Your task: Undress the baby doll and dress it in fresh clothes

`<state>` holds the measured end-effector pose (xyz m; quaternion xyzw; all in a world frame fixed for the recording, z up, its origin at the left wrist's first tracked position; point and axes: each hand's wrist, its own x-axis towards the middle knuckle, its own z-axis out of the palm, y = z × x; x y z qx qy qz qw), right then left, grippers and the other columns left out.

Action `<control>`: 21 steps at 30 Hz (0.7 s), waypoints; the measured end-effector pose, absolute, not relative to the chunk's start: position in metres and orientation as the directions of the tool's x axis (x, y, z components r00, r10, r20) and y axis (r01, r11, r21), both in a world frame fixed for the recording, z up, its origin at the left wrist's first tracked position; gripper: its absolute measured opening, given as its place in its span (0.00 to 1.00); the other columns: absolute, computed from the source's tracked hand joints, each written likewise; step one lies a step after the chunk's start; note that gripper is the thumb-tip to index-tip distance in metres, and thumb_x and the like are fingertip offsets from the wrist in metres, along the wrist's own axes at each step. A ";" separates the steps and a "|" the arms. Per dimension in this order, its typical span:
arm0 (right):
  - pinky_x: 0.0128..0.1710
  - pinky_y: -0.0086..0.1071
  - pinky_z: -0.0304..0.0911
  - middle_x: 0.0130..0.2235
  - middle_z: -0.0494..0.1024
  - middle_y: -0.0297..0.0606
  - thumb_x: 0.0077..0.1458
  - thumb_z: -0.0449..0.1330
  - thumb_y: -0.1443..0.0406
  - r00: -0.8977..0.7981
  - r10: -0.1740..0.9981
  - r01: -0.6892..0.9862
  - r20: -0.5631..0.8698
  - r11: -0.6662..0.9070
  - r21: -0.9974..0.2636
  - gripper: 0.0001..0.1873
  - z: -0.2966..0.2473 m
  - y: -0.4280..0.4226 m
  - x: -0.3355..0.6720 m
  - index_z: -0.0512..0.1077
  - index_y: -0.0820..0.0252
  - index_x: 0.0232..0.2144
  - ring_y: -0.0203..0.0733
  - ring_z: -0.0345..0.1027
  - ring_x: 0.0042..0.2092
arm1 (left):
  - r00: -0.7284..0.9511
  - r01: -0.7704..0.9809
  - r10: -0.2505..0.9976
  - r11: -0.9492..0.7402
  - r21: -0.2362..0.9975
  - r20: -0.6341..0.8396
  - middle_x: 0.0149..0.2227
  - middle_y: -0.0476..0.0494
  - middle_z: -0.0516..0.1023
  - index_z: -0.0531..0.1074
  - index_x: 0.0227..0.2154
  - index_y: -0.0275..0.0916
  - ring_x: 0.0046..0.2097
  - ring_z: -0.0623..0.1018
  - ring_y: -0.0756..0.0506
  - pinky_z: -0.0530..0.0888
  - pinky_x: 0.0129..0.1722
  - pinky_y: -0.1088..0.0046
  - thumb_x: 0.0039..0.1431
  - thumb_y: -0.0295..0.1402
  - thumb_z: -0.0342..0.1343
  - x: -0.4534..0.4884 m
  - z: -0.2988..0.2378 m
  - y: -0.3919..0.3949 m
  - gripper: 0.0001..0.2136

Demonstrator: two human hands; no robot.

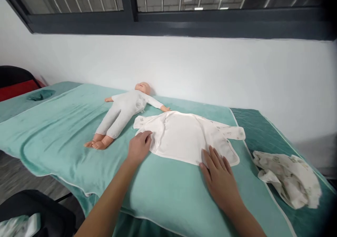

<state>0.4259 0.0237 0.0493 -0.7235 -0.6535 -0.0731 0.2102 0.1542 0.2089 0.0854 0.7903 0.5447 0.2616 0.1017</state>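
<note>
A white baby shirt (184, 135) lies spread open on the green bed cover, inner side up, its two sleeves stretched out to the sides. My left hand (139, 146) is at the shirt's left edge, fingers bent and closed on the cloth there. Flat on the lower right part of the shirt rests my right hand (217, 175), its fingers stretched out and slightly apart. Beyond my left hand a baby doll (126, 107) in a white one-piece lies on its back, one hand close to the shirt's upper edge.
A crumpled patterned cloth (289, 177) lies at the right on the darker green cover (244, 119). The bed (60, 124) runs along a white wall below a barred window. A black chair (39, 209) with cloth on it stands at the lower left.
</note>
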 end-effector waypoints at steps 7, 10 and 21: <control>0.65 0.58 0.50 0.70 0.49 0.36 0.64 0.49 0.55 -0.003 0.909 0.905 0.418 0.180 -0.386 0.32 0.084 0.097 0.355 0.48 0.44 0.68 0.55 0.44 0.70 | 0.089 0.690 0.905 -0.358 0.630 0.417 0.39 0.48 0.79 0.75 0.42 0.43 0.38 0.76 0.46 0.72 0.42 0.69 0.63 0.37 0.48 0.079 0.127 0.214 0.12; 0.66 0.53 0.50 0.68 0.56 0.40 0.64 0.48 0.54 -0.025 0.892 0.810 0.450 0.282 -0.514 0.29 0.107 0.199 0.327 0.54 0.49 0.65 0.52 0.48 0.68 | -0.033 0.724 0.894 -0.286 0.627 0.447 0.46 0.46 0.78 0.74 0.45 0.43 0.47 0.75 0.43 0.72 0.49 0.65 0.62 0.39 0.49 0.031 0.144 0.249 0.13; 0.54 0.51 0.60 0.55 0.70 0.65 0.60 0.45 0.40 0.119 0.990 0.647 0.078 -0.018 -0.762 0.43 0.136 0.485 0.274 0.59 0.75 0.58 0.63 0.66 0.56 | 0.371 0.190 0.871 0.267 0.945 -0.321 0.41 0.34 0.81 0.72 0.50 0.33 0.42 0.80 0.37 0.78 0.39 0.58 0.62 0.53 0.49 -0.005 0.129 0.390 0.27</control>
